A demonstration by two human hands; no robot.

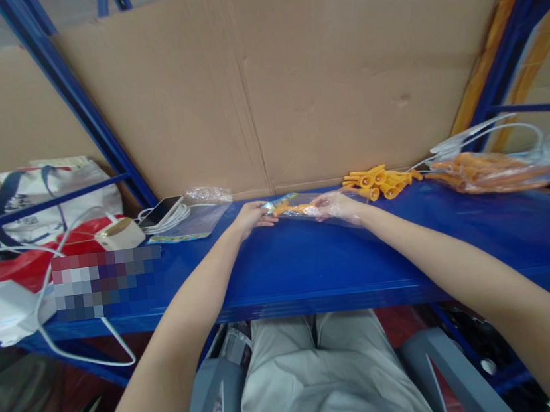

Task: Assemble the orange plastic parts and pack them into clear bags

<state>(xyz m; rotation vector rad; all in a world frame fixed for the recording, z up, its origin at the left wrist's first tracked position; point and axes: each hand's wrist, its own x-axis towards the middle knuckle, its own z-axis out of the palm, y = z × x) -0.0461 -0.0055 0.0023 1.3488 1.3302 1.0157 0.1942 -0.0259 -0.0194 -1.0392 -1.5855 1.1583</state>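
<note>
Between my two hands, just above the blue shelf (312, 261), is a clear plastic bag (299, 199) with a colourful printed header and orange trumpet-shaped pieces (286, 210) inside. My left hand (252, 218) grips the bag's header end, its fingers closed on it. At the other end my right hand (334, 205) pinches the plastic, and the loose film reaches over its wrist. Right of that hand lies a loose pile of orange trumpet-shaped pieces (380, 182). Flat on the shelf to the left is another clear bag (191, 223) with a printed header.
A phone (163, 211) and coiled white cable lie at the left, near a white power adapter (121, 234) and a white-and-navy tote bag (61, 199). At the right rests a big plastic bag of orange pieces (486, 171). Cardboard (339, 78) stands behind; blue posts (83, 116) frame the shelf.
</note>
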